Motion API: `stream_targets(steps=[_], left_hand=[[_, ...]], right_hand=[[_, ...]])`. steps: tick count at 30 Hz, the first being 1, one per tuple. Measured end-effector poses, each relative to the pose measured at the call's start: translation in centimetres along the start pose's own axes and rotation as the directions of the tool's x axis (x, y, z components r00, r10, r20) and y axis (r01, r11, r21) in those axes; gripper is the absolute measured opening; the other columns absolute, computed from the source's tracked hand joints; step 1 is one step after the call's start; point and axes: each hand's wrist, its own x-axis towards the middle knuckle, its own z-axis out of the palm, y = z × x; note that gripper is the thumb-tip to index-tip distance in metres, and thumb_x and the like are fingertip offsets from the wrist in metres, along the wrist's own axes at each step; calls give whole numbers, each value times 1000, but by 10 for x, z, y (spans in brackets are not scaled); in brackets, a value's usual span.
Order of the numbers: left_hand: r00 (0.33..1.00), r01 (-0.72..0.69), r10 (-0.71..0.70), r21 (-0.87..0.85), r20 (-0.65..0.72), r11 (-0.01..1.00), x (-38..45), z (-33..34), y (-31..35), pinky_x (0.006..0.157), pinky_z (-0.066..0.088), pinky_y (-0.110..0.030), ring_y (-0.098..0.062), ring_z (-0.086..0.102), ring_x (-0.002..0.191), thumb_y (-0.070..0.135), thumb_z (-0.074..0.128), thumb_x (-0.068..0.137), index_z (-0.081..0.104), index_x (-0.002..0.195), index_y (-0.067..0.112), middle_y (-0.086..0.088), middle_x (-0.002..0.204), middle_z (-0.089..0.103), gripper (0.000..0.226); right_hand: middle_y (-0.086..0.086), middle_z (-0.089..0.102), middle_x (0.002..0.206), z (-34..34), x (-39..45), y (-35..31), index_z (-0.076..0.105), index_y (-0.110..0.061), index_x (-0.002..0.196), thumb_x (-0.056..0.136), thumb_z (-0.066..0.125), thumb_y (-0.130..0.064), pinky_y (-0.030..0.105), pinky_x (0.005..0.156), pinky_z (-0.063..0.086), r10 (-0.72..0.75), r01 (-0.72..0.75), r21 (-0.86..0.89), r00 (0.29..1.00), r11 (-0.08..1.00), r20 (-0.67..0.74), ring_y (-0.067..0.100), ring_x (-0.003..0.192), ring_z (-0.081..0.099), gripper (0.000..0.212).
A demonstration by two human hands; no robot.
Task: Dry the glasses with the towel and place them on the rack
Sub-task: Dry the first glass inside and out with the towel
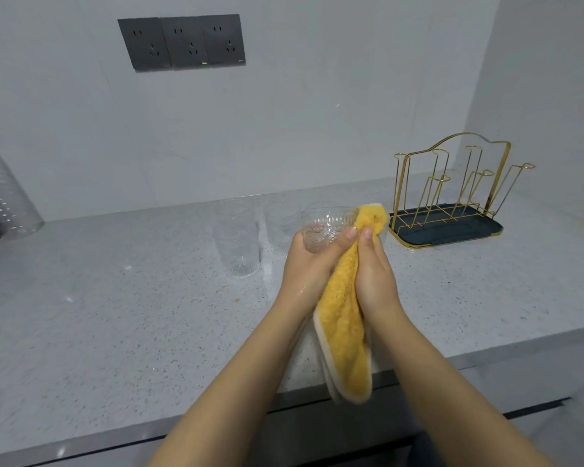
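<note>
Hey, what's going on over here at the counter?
Someone is drying glasses. The left hand holds a patterned clear glass above the grey counter, while the right hand presses a yellow towel against its side. Two more clear glasses, a tall one and a shorter one, stand on the counter just left of the hands. The gold wire rack on its dark tray sits to the right with nothing on its pegs.
</note>
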Motion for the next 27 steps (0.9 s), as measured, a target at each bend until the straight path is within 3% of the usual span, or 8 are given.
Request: stream_targets(steps=[2, 7, 9, 13, 15, 20, 24, 27], left_hand=[[1000, 0, 2, -83, 21, 997, -1, 0, -2, 85, 55, -27, -10, 71, 100, 42, 78, 79, 67, 114, 14, 2, 106, 76, 47], [1000, 25, -25, 115, -5, 993, 1, -1, 3, 112, 34, -33, -5, 42, 135, 78, 65, 65, 41, 144, 32, 7, 150, 42, 95], [999, 16, -10, 137, -48, 991, 2, -3, 7, 107, 32, -22, -5, 36, 137, 68, 58, 82, 24, 154, 32, 5, 154, 35, 87], [997, 62, -59, 75, -46, 995, -2, 3, 3, 105, 44, -29, -17, 49, 133, 70, 57, 82, 29, 151, 23, 0, 150, 45, 88], [996, 71, -72, -17, -53, 997, -4, 4, 0, 100, 52, -40, -16, 63, 118, 71, 72, 65, 44, 139, 20, -1, 134, 61, 94], [997, 56, -53, -61, 49, 997, -3, 0, 3, 85, 42, -8, 19, 55, 100, 50, 68, 74, 47, 133, 30, 24, 121, 56, 66], [992, 95, -95, -10, -88, 995, 0, 3, 6, 91, 36, -22, -3, 48, 106, 50, 62, 86, 31, 139, 25, 15, 113, 46, 66], [988, 87, -78, 63, -132, 994, 0, 2, 2, 80, 46, -23, -10, 62, 97, 63, 58, 85, 48, 126, 16, 5, 103, 59, 62]], right_hand=[[2, 54, 131, -6, 13, -4, 48, -18, 135, 97, 28, -51, 33, 104, 38, 105, -105, 50, 994, 993, 2, 16, 117, 52, 54], [3, 48, 140, -10, 10, -6, 41, -21, 140, 97, 25, -51, 33, 109, 33, 119, -119, 58, 993, 991, -2, 19, 128, 45, 54], [-6, 48, 138, -6, -1, -2, 37, -32, 139, 97, 25, -50, 30, 106, 33, 23, -23, 48, 1000, 999, -4, 16, 127, 44, 48], [-23, 55, 101, 2, -9, 3, 42, -48, 107, 98, 28, -44, 26, 89, 42, -116, 116, -52, 993, 992, -8, 7, 102, 54, 17], [-15, 58, 110, 1, -1, 0, 46, -40, 117, 99, 27, -45, 28, 94, 41, -91, 91, -43, 996, 995, -9, 10, 106, 53, 27], [4, 64, 107, -12, 17, -10, 58, -15, 121, 98, 29, -49, 26, 82, 48, 204, -205, 58, 979, 977, 11, 15, 91, 60, 50], [-1, 41, 145, -5, 0, 0, 32, -25, 144, 97, 21, -52, 29, 105, 28, 112, -112, 9, 994, 994, 7, 18, 132, 39, 55], [-9, 44, 136, -1, -5, 3, 28, -29, 144, 97, 22, -51, 25, 98, 30, 4, -5, -28, 1000, 1000, -27, 11, 125, 42, 53]])
